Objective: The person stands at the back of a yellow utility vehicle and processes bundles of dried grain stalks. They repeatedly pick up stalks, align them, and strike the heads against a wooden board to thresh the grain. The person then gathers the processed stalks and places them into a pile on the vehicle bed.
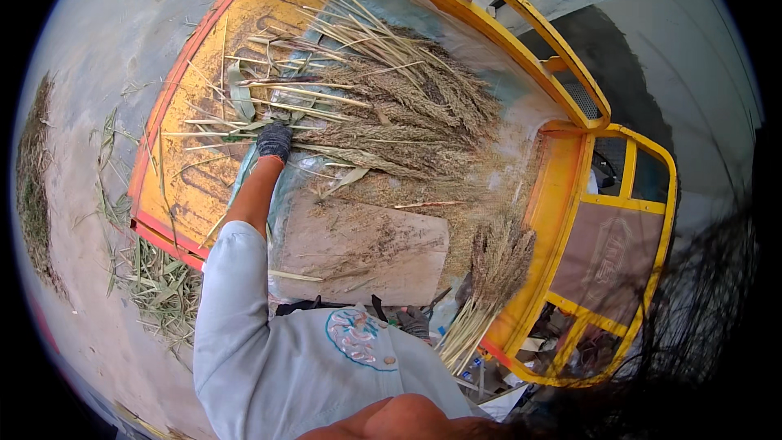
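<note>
My left hand [274, 140], in a dark grey knit glove, reaches out over the yellow cart bed and closes round the bare stems of some sorghum-like stalks [326, 106]. Their brown seed heads [423, 143] fan out to the right, in a large heap. Close to my body, my right hand [414, 323] also wears a grey glove and is partly hidden by my shirt. Its fingers look curled round something dark that I cannot make out. Just right of it lies a bundle of seed heads [501, 261], stems toward me.
A flat tan board [362, 248] strewn with seed lies in the bed before me. Yellow rails [521, 16] rise along the far side, and a yellow-framed seat back or panel [611, 257] stands at right. Cut leaves [163, 285] litter the concrete at left.
</note>
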{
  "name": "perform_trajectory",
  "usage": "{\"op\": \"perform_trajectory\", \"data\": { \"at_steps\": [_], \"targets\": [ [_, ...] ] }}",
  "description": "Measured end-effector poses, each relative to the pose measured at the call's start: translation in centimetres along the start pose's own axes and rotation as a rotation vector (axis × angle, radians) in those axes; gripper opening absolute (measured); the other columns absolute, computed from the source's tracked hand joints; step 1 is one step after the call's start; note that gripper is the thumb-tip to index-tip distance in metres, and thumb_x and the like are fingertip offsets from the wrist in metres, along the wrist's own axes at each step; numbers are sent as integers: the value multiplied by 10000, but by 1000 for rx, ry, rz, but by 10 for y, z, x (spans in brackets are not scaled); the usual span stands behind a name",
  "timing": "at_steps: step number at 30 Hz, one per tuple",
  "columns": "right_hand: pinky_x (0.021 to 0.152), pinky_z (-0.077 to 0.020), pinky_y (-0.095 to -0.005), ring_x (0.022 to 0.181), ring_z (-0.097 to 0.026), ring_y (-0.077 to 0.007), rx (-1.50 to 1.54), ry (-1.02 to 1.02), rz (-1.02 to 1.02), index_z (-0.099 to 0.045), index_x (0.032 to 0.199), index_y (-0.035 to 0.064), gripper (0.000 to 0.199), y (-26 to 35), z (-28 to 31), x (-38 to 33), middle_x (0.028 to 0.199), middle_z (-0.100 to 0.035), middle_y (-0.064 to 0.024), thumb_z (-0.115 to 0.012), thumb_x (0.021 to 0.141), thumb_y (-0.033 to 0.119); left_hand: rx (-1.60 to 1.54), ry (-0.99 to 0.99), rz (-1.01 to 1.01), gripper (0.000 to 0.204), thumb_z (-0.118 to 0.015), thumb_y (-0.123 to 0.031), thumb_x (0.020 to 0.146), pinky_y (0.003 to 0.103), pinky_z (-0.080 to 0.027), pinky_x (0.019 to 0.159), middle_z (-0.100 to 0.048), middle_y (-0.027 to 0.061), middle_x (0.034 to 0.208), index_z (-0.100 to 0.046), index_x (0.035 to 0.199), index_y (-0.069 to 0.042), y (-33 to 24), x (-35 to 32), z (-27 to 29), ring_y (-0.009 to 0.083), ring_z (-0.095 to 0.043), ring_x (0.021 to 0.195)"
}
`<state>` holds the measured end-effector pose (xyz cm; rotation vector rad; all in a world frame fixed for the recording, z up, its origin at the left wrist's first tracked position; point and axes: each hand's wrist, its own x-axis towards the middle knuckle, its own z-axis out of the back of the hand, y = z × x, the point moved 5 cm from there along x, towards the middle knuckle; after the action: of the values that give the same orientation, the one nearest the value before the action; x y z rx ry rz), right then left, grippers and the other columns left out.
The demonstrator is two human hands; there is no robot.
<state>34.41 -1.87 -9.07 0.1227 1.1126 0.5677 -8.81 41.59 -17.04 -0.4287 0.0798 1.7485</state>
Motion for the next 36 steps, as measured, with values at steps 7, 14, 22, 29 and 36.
{"op": "perform_trajectory", "data": {
  "at_steps": [7, 14, 22, 29, 36],
  "targets": [
    [643, -471, -320, 706, -611, -195, -92, 10, -187, -606, 920, 29, 404, -52, 0, -7, 805, -631, -128, -642, 693, 361, 240, 114, -295, 207, -523, -247, 754, 410, -451, 762, -614, 97, 926, -643, 885, -142, -17, -23, 8, 289, -562, 899],
    [813, -430, -354, 952, -565, -266, -225, 55, -188, -611, 980, 55, 550, -214, -23, 37, 984, -588, -197, -593, 665, 505, -232, 167, -367, 338, -648, -310, 684, 392, -445, 749, -610, 143, 898, -622, 942, -93, -29, -143, 72, 311, -566, 865],
    [515, -448, -267, 602, -575, -143, 248, 34, 110, -585, 927, 13, 284, 8, -11, 38, 749, -607, -70, -623, 740, 222, -509, 36, -288, 370, -668, -266, 683, 381, -445, 733, -602, 175, 890, -598, 969, -43, -82, -296, 21, 329, -565, 837],
    [347, -347, -275, 464, -494, -148, 1072, 310, -171, -489, 885, 114, 104, 130, -50, 30, 632, -509, -33, -513, 834, 201, -695, 202, -359, 381, -641, -220, 739, 324, -449, 762, -608, 175, 946, -564, 1035, 8, -95, -374, -24, 262, -590, 858],
    [324, -269, -263, 384, -370, -97, 1045, 554, -57, -566, 906, 69, 159, 120, -84, 11, 515, -454, 10, -531, 824, 201, -1202, 378, -57, 85, -572, -127, 793, 242, -407, 562, -527, 15, 695, -538, 793, -48, -57, -393, -57, 81, -468, 643]
  ]
}}
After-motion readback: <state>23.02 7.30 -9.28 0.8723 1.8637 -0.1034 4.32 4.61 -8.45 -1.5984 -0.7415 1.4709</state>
